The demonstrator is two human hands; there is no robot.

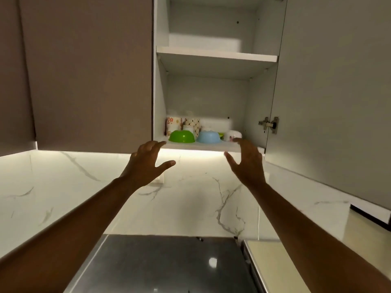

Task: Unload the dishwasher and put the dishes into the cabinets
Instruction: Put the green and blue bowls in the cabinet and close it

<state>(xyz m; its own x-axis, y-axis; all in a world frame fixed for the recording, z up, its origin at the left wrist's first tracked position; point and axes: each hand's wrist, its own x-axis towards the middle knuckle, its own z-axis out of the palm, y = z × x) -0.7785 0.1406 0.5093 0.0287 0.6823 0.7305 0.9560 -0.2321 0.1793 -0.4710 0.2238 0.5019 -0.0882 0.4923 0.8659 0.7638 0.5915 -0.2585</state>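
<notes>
Green bowl (pixel 182 136), blue bowl (pixel 209 137), two patterned cups (pixel 174 123); left hand (pixel 146 163), right hand (pixel 247 163) grips released, empty

- left hand (pixel 146 163): bare, no glove, ring or watch visible
- right hand (pixel 248 161): bare too, nothing worn
- both forearms bare right down to the frame edge, no sleeve showing

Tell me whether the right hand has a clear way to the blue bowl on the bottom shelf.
Probably yes. The right hand is open and empty just below the shelf edge, the cabinet door stands open, and nothing sits in front of the blue bowl.
</notes>
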